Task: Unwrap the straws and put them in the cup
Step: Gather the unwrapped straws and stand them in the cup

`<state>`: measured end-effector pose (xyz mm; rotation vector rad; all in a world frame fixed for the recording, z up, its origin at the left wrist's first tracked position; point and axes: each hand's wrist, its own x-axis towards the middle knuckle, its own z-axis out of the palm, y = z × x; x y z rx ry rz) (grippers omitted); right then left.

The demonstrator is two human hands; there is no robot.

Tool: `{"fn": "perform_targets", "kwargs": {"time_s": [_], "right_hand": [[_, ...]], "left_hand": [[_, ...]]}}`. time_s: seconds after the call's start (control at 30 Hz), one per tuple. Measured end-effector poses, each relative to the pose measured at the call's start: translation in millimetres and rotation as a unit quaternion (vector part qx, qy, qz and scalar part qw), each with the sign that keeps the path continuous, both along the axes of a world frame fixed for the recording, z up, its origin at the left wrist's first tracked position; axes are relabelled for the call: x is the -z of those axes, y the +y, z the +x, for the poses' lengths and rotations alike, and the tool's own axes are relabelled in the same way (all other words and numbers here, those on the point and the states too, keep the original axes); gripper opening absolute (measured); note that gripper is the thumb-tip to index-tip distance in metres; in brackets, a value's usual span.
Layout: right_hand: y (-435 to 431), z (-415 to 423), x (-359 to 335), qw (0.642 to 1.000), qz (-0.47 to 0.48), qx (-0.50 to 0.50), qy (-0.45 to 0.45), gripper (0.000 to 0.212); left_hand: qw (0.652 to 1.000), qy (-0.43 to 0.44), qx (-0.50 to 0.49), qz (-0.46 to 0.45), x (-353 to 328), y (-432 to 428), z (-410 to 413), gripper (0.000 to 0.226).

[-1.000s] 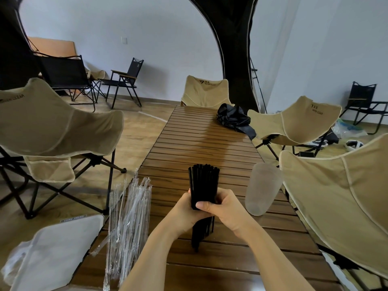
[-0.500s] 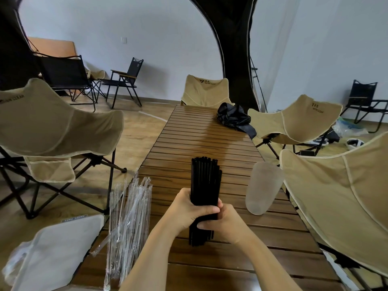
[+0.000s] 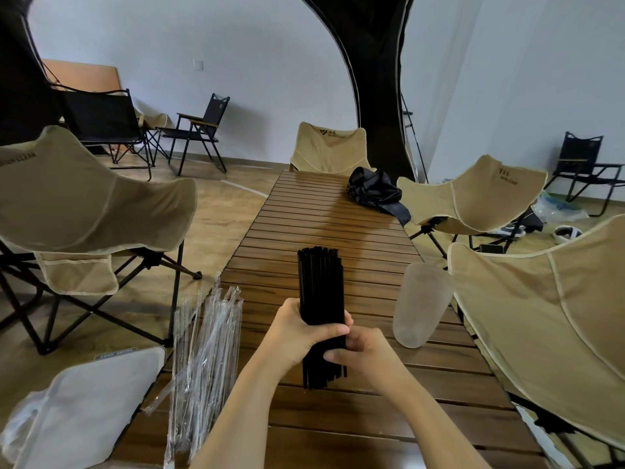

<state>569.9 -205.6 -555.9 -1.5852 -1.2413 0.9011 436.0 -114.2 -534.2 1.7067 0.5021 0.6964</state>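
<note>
A thick bundle of black straws (image 3: 320, 286) stands upright over the wooden slat table (image 3: 331, 231). My left hand (image 3: 301, 330) grips the bundle around its middle. Just below it, my right hand (image 3: 363, 355) holds the lower part of the same bundle. The straw ends poke out beneath both hands, close to the tabletop. A frosted translucent cup (image 3: 421, 304) stands to the right of the bundle, apart from my hands. A heap of clear plastic straw wrappers (image 3: 206, 343) lies on the table's left edge.
Beige folding chairs stand on the left (image 3: 77, 204), at the far end (image 3: 329, 147) and on the right (image 3: 548, 316). A black bag (image 3: 375, 189) lies at the table's far right. A white fabric piece (image 3: 84, 401) sits at the near left.
The bundle has risen and straightened. My left hand now wraps it from the front, and my right hand has slid lower, beneath the left.
</note>
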Motion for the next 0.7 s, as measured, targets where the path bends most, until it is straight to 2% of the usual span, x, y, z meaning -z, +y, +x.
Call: {"fn": "perform_targets", "kwargs": {"time_s": [0.1,0.2,0.27,0.33,0.4,0.5,0.57,0.63,0.7], "right_hand": [[-7.0,12.9,0.6,0.989,0.071,0.116,-0.062,0.017],[-13.5,27.5,-1.4,0.925,0.158,0.323,-0.123,0.008],[-14.1,36.2,0.0,0.889,0.168,0.393,-0.164,0.007],[-11.6,41.6,3.8,0.878,0.164,0.403,-0.200,0.011],[-8.7,42.9,6.4,0.858,0.167,0.401,-0.274,0.019],[-7.1,43.9,3.0,0.795,0.173,0.415,-0.407,0.035],[-6.5,45.9,-1.8,0.771,0.137,0.421,-0.458,0.048],[-5.6,51.3,-3.5,0.779,0.074,0.414,-0.464,0.058],[-4.5,56.1,-3.6,0.796,0.039,0.404,-0.449,0.056]], "left_hand": [[0.999,-0.013,-0.045,-0.014,-3.8,0.6,0.9,0.008],[0.995,-0.032,-0.097,-0.017,-6.5,1.1,2.3,0.008],[0.992,-0.035,-0.124,-0.009,-6.9,1.8,4.4,0.008],[0.989,-0.038,-0.142,-0.009,-7.3,1.6,6.9,0.009],[0.988,-0.040,-0.151,-0.010,-8.5,-0.3,9.6,0.010],[0.987,-0.040,-0.155,-0.004,-11.0,-4.5,14.1,0.011],[0.987,-0.037,-0.156,0.000,-12.9,-6.2,16.3,0.012],[0.987,-0.031,-0.157,0.004,-14.0,-7.9,19.3,0.013],[0.987,-0.028,-0.157,0.006,-14.4,-9.0,20.8,0.015]]}}
